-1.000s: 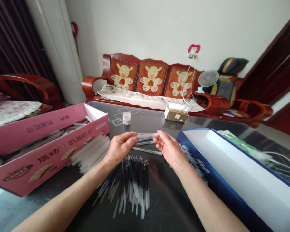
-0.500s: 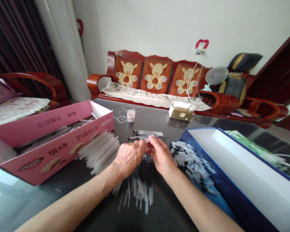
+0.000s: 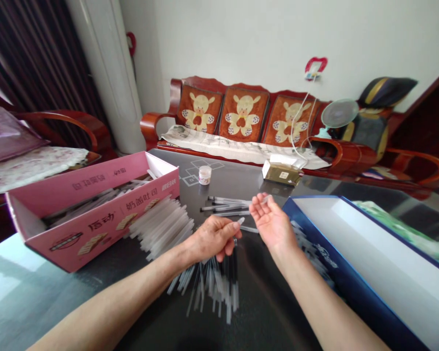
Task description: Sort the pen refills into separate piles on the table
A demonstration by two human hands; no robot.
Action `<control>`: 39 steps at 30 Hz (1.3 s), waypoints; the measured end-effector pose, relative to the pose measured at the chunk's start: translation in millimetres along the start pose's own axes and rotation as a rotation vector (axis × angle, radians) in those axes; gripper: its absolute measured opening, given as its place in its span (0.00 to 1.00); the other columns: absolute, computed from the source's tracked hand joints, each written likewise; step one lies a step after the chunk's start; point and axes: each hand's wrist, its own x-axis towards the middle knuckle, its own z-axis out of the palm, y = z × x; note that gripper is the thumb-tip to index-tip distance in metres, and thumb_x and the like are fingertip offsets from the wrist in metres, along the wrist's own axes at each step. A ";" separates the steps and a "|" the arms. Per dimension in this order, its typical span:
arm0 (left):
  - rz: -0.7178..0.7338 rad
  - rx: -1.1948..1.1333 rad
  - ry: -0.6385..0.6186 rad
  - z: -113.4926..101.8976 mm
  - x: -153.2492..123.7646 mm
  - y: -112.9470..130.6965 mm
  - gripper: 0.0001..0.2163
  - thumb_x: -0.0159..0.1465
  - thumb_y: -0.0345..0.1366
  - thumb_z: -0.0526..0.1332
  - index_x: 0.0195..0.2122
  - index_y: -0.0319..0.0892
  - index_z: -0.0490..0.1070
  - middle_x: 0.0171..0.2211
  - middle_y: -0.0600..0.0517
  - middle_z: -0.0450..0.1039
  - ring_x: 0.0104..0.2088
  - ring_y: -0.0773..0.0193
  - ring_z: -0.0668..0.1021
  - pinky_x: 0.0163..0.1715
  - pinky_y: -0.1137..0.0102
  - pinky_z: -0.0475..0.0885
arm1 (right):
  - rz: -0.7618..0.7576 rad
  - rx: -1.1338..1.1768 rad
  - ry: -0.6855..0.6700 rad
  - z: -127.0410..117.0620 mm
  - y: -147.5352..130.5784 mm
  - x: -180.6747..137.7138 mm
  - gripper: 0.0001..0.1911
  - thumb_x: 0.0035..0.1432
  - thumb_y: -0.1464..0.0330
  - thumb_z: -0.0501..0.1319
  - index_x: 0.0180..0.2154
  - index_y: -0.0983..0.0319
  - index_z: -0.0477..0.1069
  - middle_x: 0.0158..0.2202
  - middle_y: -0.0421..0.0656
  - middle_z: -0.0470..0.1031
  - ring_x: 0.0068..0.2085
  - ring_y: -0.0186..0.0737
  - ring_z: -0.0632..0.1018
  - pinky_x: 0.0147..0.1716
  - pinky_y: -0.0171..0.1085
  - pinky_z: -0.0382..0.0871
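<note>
My left hand [image 3: 212, 239] hovers over a heap of black pen refills [image 3: 215, 280] on the dark table [image 3: 249, 312]. Its fingers are pinched on a thin piece whose white tip [image 3: 240, 221] sticks out; I cannot make out what it is. Just to the right, my right hand [image 3: 272, 223] is palm up with curled fingers on a clear pen barrel [image 3: 265, 199]. A few assembled pens [image 3: 227, 204] lie beyond both hands. A stack of clear barrels [image 3: 161, 225] lies left of my left hand.
An open pink carton [image 3: 95, 222] holding more barrels stands at left. A blue box with a white inside [image 3: 354, 243] stands at right, a blurred pile of small white pieces [image 3: 309, 246] beside it. A small jar [image 3: 205, 174], a tissue box [image 3: 281, 173] and a red wooden sofa [image 3: 241, 117] lie beyond.
Both hands dropped from holding a pen up to the refill heap, then drew apart. My right hand turned palm up and moved right. The view shifted left.
</note>
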 end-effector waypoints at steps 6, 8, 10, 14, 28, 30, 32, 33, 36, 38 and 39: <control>0.127 0.631 0.320 -26.6 -4.0 9.3 0.15 0.66 0.39 0.50 0.44 0.40 0.71 0.28 0.49 0.76 0.29 0.64 0.78 0.32 0.72 0.70 | -0.316 -0.486 -0.107 -23.9 19.9 2.6 0.15 0.50 0.59 0.66 0.36 0.62 0.75 0.30 0.43 0.79 0.32 0.38 0.79 0.28 0.35 0.74; 0.050 0.856 0.437 -44.9 -3.8 8.4 0.15 0.65 0.38 0.49 0.42 0.41 0.73 0.33 0.47 0.77 0.35 0.60 0.79 0.36 0.69 0.71 | -0.421 -0.684 -0.165 -28.6 30.5 -2.6 0.17 0.52 0.56 0.64 0.38 0.62 0.75 0.30 0.44 0.79 0.33 0.40 0.80 0.30 0.37 0.75; -0.062 1.031 0.516 -63.9 -4.5 6.3 0.15 0.64 0.38 0.48 0.36 0.40 0.74 0.36 0.45 0.76 0.37 0.58 0.78 0.38 0.68 0.71 | -0.467 -0.798 -0.209 -30.3 35.5 -6.8 0.17 0.53 0.56 0.63 0.39 0.62 0.74 0.31 0.45 0.80 0.34 0.42 0.80 0.33 0.39 0.75; -0.288 1.182 0.540 -92.1 -9.3 2.1 0.16 0.62 0.37 0.48 0.33 0.38 0.76 0.37 0.41 0.76 0.39 0.52 0.78 0.37 0.64 0.72 | -0.470 -0.857 -0.245 -28.9 34.6 -11.1 0.16 0.54 0.57 0.62 0.38 0.61 0.74 0.32 0.45 0.80 0.35 0.43 0.80 0.38 0.42 0.74; -0.350 1.211 0.400 -101.4 -8.7 -9.7 0.16 0.60 0.35 0.49 0.35 0.36 0.75 0.40 0.35 0.75 0.41 0.42 0.78 0.37 0.58 0.71 | -0.694 -1.231 -0.280 -26.0 27.5 -7.7 0.14 0.57 0.62 0.59 0.44 0.58 0.73 0.36 0.43 0.79 0.35 0.40 0.79 0.38 0.36 0.71; -0.326 1.222 0.403 -100.9 -9.3 -8.6 0.16 0.61 0.39 0.49 0.35 0.36 0.74 0.40 0.36 0.75 0.42 0.42 0.77 0.38 0.58 0.71 | -0.752 -1.402 -0.277 -23.0 8.5 -0.4 0.12 0.59 0.64 0.56 0.42 0.59 0.73 0.37 0.44 0.79 0.38 0.39 0.79 0.40 0.35 0.69; -0.310 1.226 0.409 -100.9 -10.0 -6.8 0.17 0.62 0.42 0.49 0.34 0.37 0.73 0.40 0.37 0.75 0.42 0.42 0.77 0.38 0.58 0.71 | -0.777 -1.693 -0.295 -21.5 -16.3 11.8 0.11 0.59 0.68 0.55 0.41 0.60 0.74 0.38 0.46 0.78 0.41 0.41 0.77 0.44 0.36 0.67; -0.303 1.225 0.411 -100.9 -10.4 -5.6 0.17 0.62 0.43 0.49 0.34 0.37 0.73 0.40 0.38 0.74 0.41 0.42 0.77 0.37 0.58 0.71 | -0.761 -1.856 -0.276 -21.7 -28.9 19.2 0.11 0.59 0.70 0.55 0.40 0.61 0.75 0.38 0.47 0.78 0.41 0.42 0.77 0.44 0.36 0.66; -0.263 1.232 0.436 -100.8 -12.0 -1.9 0.17 0.63 0.44 0.49 0.35 0.38 0.72 0.40 0.40 0.74 0.42 0.43 0.77 0.37 0.61 0.71 | -0.587 -2.310 -0.207 -25.7 -58.7 41.3 0.13 0.60 0.72 0.54 0.40 0.62 0.77 0.41 0.52 0.77 0.44 0.46 0.76 0.43 0.38 0.66; -0.242 1.235 0.445 -100.6 -12.7 -0.3 0.17 0.63 0.44 0.49 0.36 0.38 0.72 0.39 0.41 0.74 0.42 0.45 0.76 0.37 0.62 0.71 | -0.497 -2.414 -0.222 -29.6 -68.1 51.3 0.12 0.57 0.74 0.55 0.35 0.63 0.78 0.39 0.54 0.78 0.43 0.47 0.77 0.41 0.38 0.67; -0.244 1.233 0.448 -100.6 -12.6 0.0 0.17 0.63 0.44 0.49 0.36 0.38 0.72 0.39 0.41 0.74 0.42 0.46 0.77 0.38 0.62 0.70 | -0.465 -2.436 -0.239 -31.4 -69.8 54.2 0.12 0.55 0.76 0.56 0.33 0.63 0.79 0.38 0.54 0.78 0.42 0.47 0.78 0.40 0.38 0.67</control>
